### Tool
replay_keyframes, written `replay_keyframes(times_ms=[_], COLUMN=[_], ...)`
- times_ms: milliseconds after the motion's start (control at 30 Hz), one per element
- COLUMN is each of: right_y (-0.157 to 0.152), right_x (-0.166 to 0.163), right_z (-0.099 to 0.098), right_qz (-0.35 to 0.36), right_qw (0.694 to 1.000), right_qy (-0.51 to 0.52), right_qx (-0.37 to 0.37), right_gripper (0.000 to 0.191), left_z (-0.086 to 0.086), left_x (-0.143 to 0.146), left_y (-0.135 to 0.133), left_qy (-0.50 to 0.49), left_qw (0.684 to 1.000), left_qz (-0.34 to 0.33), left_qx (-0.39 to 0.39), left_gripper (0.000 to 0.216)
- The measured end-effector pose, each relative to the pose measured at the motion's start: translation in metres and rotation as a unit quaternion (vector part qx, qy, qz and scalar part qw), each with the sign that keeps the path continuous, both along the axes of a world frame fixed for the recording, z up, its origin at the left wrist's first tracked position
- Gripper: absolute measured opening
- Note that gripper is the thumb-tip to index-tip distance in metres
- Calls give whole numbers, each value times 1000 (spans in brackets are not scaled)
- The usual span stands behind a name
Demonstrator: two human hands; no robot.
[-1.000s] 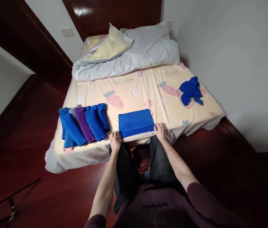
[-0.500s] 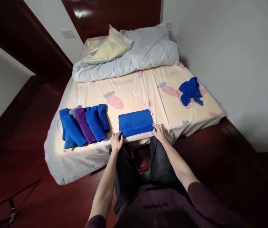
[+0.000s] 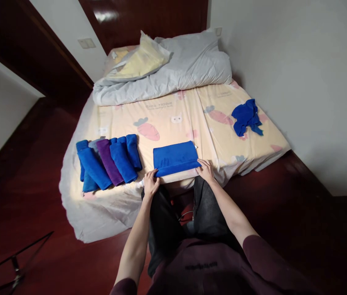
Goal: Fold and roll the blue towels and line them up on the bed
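Observation:
A folded blue towel (image 3: 175,157) lies flat at the near edge of the bed (image 3: 188,114). My left hand (image 3: 150,183) pinches its near left corner, and my right hand (image 3: 205,169) grips its near right corner. Both hands have their fingers closed on the cloth. To the left, a row of several rolled towels (image 3: 108,162), blue with one purple, lies side by side on the sheet. A crumpled blue cloth (image 3: 247,117) sits on the right side of the bed.
A grey duvet (image 3: 173,69) and a yellow pillow (image 3: 136,61) are heaped at the head of the bed. A white wall (image 3: 299,73) runs along the right. Dark red wooden floor (image 3: 32,172) surrounds the bed, with tripod legs (image 3: 13,262) at bottom left.
My left hand has shifted slightly along the towel's near left corner. The loose sheet at the bed's left corner has spread lower over the floor. The towel stays in place.

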State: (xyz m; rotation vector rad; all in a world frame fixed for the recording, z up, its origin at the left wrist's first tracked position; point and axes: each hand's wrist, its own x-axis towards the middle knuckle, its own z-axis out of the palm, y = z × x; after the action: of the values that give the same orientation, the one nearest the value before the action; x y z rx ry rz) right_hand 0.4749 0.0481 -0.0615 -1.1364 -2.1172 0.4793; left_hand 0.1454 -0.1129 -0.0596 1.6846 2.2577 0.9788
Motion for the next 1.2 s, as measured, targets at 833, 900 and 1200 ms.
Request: replay_keyframes(times_ms=[833, 900, 1200], right_y=[2, 2, 6], right_x=[0, -1, -1], right_z=[-11, -12, -18], right_qz=[-31, -43, -74], right_qw=[999, 998, 994], right_qy=[32, 38, 69], right_qx=[-6, -11, -47], right_gripper=[29, 29, 40], left_z=[-12, -13, -15], left_x=[-9, -8, -8], left_y=[-2, -1, 3], left_qy=[-51, -56, -104], left_qw=[996, 995, 989], left_qz=[55, 75, 101], left_qx=[47, 39, 21], left_gripper=[31, 30, 39])
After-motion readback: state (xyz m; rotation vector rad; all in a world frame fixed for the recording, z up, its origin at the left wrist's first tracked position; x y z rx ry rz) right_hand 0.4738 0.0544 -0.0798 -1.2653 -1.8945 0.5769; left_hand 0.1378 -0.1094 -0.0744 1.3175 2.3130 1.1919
